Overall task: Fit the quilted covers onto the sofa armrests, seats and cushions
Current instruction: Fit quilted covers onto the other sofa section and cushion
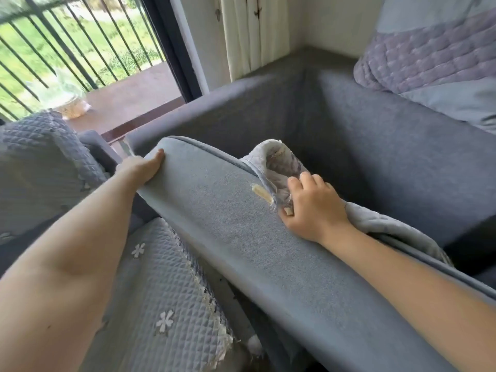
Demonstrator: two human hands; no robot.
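Observation:
A long grey-blue seat cushion (228,226) stands tilted up on its edge across the middle of the view. My left hand (143,167) grips its far upper corner. My right hand (311,208) is closed on the frayed edge of a pale quilted cover (279,159), pressing it against the cushion's upper long edge. The cover's lilac-patterned underside curls up beside my fingers, and the rest of it trails down behind the cushion towards the right. Beyond the cushion lies the bare grey sofa frame (375,162), its seat well uncovered.
A quilted grey cover with white flowers (158,288) lies on the seat at lower left. Another covered cushion (45,157) sits at far left. At upper right rests a lilac quilted cushion (429,52). Behind are a curtain (252,33), a balcony door and railing (80,41).

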